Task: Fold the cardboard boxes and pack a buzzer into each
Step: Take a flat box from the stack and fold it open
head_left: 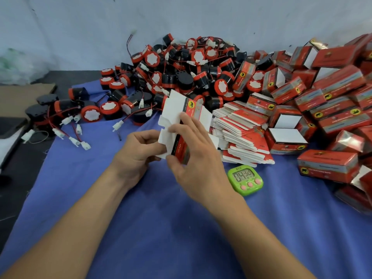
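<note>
A flat, unfolded red-and-white cardboard box [177, 115] is held upright over the blue cloth at centre. My left hand [138, 150] pinches its white lower flap from the left. My right hand [197, 156] grips its red side, fingers across the front and thumb at the lower edge. A big heap of black-and-red buzzers [181, 75] with red wires and white plugs lies behind it. A stack of flat boxes [243, 133] sits just to the right of my hands.
Folded red boxes [330, 91] pile up at the right, some with open ends. A green timer [245, 180] lies on the blue cloth [161, 228] right of my right wrist. Loose buzzers [58, 109] sprawl at the left near brown cardboard [22, 99].
</note>
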Tool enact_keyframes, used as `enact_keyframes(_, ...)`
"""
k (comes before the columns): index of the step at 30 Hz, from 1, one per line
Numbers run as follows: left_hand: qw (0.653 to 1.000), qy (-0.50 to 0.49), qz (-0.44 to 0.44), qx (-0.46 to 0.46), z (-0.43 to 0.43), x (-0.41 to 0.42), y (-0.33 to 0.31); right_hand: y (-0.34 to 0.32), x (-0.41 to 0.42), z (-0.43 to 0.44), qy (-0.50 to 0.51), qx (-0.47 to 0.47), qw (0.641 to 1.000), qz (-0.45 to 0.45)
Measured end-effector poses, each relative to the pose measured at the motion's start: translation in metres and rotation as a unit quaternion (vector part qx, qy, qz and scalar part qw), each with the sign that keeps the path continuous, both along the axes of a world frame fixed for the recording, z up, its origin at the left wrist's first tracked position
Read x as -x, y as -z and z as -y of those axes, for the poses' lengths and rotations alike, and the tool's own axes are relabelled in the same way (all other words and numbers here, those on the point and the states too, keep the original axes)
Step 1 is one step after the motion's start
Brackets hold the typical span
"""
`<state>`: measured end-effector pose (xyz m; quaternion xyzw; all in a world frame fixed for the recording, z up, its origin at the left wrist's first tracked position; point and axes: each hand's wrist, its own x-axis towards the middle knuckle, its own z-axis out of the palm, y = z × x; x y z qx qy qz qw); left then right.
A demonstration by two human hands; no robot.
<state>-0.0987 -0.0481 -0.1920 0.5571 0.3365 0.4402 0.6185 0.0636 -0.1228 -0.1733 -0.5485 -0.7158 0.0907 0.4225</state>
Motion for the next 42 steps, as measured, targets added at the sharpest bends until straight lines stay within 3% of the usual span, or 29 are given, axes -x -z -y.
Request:
enact_keyframes(4, 0.999, 0.034, 0.02, 0.0, 0.005, -0.003, -0.001, -0.004, -0.005, 0.001, -0.023, -0.003, 0.998, -0.052)
enact_keyframes(10, 0.993, -0.101, -0.049, 0.03, 0.013, -0.031, 0.003, -0.005, -0.005, 0.006, -0.013, -0.028, 0.997, -0.074)
enact_keyframes(13, 0.996, -0.094, 0.011, 0.002, 0.015, -0.028, -0.001, -0.008, -0.007, 0.008, -0.019, -0.002, 0.988, -0.155)
enact_keyframes(16, 0.995, -0.02, 0.089, -0.05, 0.017, -0.024, -0.004, -0.011, -0.013, 0.006, -0.077, 0.042, 0.951, -0.296)
enact_keyframes(20, 0.993, -0.037, 0.054, -0.093, 0.022, -0.026, -0.004, -0.011, -0.029, -0.002, -0.157, 0.09, 0.871, -0.456)
enact_keyframes(23, 0.994, -0.07, 0.01, -0.087, 0.025, -0.033, -0.006, -0.011, -0.037, -0.006, -0.154, 0.115, 0.843, -0.503)
enact_keyframes(31, 0.988, -0.136, -0.051, -0.048, 0.022, -0.044, -0.004, -0.002, -0.042, -0.013, -0.078, 0.165, 0.804, -0.566)
enact_keyframes(37, 0.983, -0.172, -0.066, -0.022, 0.022, -0.045, 0.0, -0.001, -0.044, -0.009, -0.139, 0.157, 0.861, -0.464)
enact_keyframes(42, 0.983, -0.178, -0.047, -0.001, 0.024, -0.043, 0.0, -0.001, -0.039, -0.011, -0.095, 0.161, 0.858, -0.479)
